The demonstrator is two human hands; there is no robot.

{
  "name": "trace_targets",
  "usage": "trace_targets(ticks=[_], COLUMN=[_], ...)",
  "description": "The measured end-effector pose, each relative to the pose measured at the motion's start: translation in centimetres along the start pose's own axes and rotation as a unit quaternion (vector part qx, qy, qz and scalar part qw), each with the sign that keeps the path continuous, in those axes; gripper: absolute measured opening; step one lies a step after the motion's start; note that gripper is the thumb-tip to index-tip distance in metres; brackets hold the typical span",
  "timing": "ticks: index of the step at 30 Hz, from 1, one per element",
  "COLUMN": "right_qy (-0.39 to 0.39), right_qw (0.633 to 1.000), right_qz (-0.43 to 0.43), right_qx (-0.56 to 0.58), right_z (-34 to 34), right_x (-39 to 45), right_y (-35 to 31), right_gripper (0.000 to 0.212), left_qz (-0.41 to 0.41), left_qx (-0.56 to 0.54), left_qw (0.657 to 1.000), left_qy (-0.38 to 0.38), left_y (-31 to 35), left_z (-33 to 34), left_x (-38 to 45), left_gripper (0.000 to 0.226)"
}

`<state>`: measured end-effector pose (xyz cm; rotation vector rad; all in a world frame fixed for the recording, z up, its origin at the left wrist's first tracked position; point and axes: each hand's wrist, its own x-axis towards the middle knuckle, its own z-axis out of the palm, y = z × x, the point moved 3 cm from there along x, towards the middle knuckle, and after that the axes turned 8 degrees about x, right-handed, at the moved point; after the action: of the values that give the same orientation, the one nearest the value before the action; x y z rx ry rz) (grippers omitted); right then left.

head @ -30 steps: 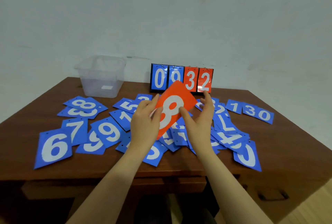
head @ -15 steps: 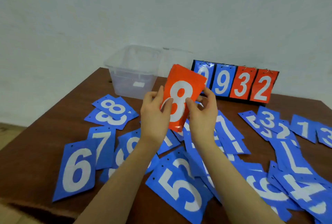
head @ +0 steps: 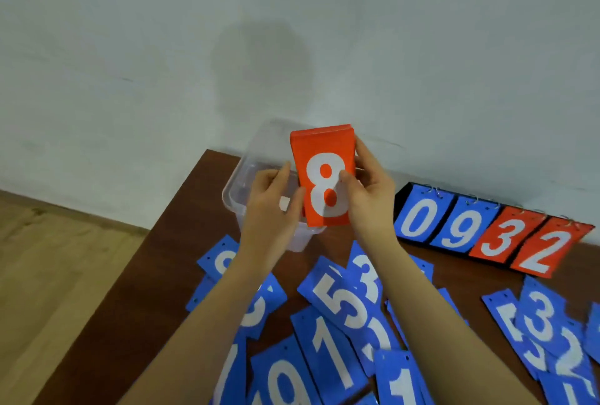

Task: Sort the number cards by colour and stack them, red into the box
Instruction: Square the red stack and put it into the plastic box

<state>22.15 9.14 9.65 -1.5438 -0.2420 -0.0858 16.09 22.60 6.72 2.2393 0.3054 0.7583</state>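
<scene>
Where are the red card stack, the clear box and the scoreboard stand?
red card stack (head: 324, 183): head view, on the top card's white 8.
clear box (head: 240, 183): head view, on its left wall.
scoreboard stand (head: 415, 221): head view, on its blue 0 card.

red stack (head: 324, 177) in both hands, above box (head: 240, 183)

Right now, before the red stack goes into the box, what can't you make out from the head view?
- Box inside: hidden by the left hand and the red stack.
- Cards under the red 8: only edges show, count unclear.
- Left hand's grip: mostly the hand's back shows.
- Blue cards: overlapped, covered by forearms, cut off at the bottom and right edges.
- Scoreboard behind its front cards: hidden.
</scene>
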Motion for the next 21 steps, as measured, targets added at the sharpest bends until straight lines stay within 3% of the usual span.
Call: trace_targets(ticks=[7, 11, 15, 21], right_qy=[-0.107, -0.218, -0.277, -0.362], right_qw=[0.975, 0.924, 0.889, 0.843], right_qz=[0.016, -0.005, 0.02, 0.065], right_qx=[-0.192, -0.314, -0.365, -0.393], right_z=[3.8, 6.4, 8.1, 9.7], right_x=[5.2, 7.5, 8.7, 7.5], right_y=[1.8, 3.3, 5.1, 9.2], right_gripper=[0.051, 0.056, 0.055, 0.049], left_qz=[-0.068, -0.075, -0.073, -0.097], left_qx=[0.096, 0.075, 0.02, 0.017], left_qw=[0.989, 0.982, 0.984, 0.981], left_qy=[-0.085, -0.155, -0.162, -0.169], left_y=[-7.5, -10.4, -12.1, -13.5], left_z=[-1.0, -0.2, -0.3, -0.3], left_x=[5.1, 6.8, 7.0, 6.6], left_gripper=[0.041, 0.044, 0.037, 0.046])
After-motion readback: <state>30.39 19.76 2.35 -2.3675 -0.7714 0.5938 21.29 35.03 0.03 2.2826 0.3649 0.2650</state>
